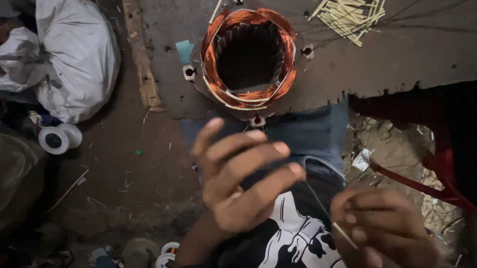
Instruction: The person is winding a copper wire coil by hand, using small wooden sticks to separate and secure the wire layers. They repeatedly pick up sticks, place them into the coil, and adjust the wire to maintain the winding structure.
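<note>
Head view, left hand (pixel 241 175): raised over the lap, fingers loosely spread, a thin thread (pixel 318 198) seemingly running from it.
Right hand (pixel 385 232): fingers pinched on a pale thin stick (pixel 345 236).
Doing it well: judged, keep the thread taut and the stick steady.
Stator (pixel 249 59): copper-wound, on the worktop (pixel 410 52) ahead, untouched.
Around: stick pile (pixel 349 8), white sack (pixel 73 50), spools (pixel 59 138).
In the way: the raised left hand partly blocks sight of the stator's near edge.

A thin pale stick (pixel 344 235) is pinched, tilted, in the right hand (pixel 385 232); a fine thread (pixel 317 198) is stretched from it.
</note>
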